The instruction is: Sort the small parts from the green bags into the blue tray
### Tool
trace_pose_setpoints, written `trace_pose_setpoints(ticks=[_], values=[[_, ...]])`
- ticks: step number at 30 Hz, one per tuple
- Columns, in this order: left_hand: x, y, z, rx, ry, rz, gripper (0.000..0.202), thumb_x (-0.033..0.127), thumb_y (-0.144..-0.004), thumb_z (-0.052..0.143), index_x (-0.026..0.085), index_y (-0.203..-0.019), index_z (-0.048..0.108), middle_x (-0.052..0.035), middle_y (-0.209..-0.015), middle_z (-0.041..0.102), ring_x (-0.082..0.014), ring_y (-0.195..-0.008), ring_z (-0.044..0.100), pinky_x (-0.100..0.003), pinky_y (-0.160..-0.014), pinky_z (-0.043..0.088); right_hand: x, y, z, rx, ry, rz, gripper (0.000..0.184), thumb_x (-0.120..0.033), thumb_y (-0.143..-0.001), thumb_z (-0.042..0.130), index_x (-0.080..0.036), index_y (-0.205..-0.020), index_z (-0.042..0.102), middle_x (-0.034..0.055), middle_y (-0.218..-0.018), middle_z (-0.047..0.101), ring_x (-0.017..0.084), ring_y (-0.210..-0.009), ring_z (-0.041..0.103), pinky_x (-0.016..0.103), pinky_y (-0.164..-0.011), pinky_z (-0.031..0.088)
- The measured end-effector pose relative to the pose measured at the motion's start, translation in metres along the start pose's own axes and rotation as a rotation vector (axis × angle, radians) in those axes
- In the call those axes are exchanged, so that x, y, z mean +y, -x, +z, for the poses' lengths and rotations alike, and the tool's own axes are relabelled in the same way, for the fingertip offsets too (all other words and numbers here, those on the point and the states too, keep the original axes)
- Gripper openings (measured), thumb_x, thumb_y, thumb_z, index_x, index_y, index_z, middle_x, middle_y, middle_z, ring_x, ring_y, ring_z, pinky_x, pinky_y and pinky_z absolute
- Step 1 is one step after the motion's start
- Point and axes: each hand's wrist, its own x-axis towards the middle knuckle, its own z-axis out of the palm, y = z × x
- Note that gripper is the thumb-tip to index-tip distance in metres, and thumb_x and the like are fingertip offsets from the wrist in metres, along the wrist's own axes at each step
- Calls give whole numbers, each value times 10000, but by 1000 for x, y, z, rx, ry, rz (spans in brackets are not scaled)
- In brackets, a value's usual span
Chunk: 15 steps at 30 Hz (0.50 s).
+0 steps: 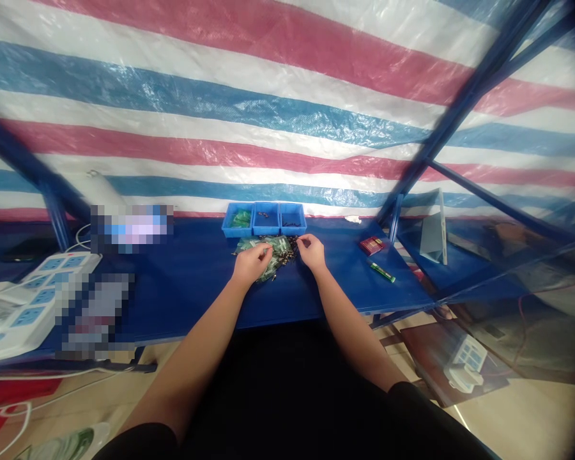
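My left hand [252,262] is closed in a pinch over green, shiny plastic bags [282,244] on the blue table; what its fingers hold, if anything, is too small to make out. To its right, my right hand [312,252] is also pinched, at the edge of a pile of small dark and brassy parts [293,250]. Its fingertips hide any item between them. Just beyond the hands stand three blue bins side by side: the left bin [237,232] holds green plastic, while the middle bin [266,230] and the right bin [294,230] contain some small dark pieces.
A red box [372,245] and a green packet [382,272] lie to the right on the blue table [182,275]. White power strips [43,297] and two blurred-out items occupy the left. Blue frame posts [414,166] and a striped sheet [249,115] enclose the back.
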Motion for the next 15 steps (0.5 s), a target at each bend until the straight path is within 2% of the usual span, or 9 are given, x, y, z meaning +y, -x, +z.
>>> trace_pose_setpoints(ticks=[2,4,5,7,9,12,15], values=[[0,0,1,-1,0,24,226,371,-908,559,240,-991,724,-2,-667,701,-142,-616,658,-230,-586,462,-11,3,4,4,-212,30,268,-367,-830,588,-197,-1012,687,48,-900,707,189,-792,624,339,-828,504],[0,1,2,-8,-4,50,230,374,-909,561,245,-1001,728,-7,-706,718,-142,-635,666,-231,-606,475,-23,9,9,-36,-373,17,408,-390,-812,615,-197,-1170,645,31,-872,702,175,-768,624,322,-800,514],[0,1,3,-13,-8,64,233,380,-907,566,248,-1006,730,-8,-713,721,-141,-640,667,-230,-607,476,-28,12,12,-66,-440,22,425,-405,-810,620,-201,-1181,647,27,-873,702,167,-751,622,313,-778,517],[0,2,5,-28,-17,88,244,404,-898,582,253,-1017,732,-8,-705,717,-141,-641,667,-231,-599,475,-37,20,16,-134,-550,77,384,-449,-813,618,-212,-1107,690,30,-887,707,160,-732,628,303,-736,526],[0,2,6,-38,-22,98,260,430,-886,601,258,-1029,733,-5,-684,708,-141,-630,662,-234,-589,472,-41,26,20,-130,-625,125,383,-470,-774,665,-215,-1060,696,32,-871,714,166,-736,646,303,-726,539],[0,2,6,-51,-30,95,279,451,-878,613,261,-1045,731,2,-641,687,-139,-608,652,-234,-574,464,-40,32,22,-136,-699,164,366,-472,-698,747,-205,-940,677,34,-811,725,185,-758,681,318,-748,555],[2,1,4,-60,-36,92,269,445,-890,600,262,-1035,734,0,-652,695,-139,-607,652,-231,-572,462,-36,35,22,-187,-710,175,361,-484,-682,765,-201,-876,651,43,-799,738,196,-767,702,334,-763,565]])
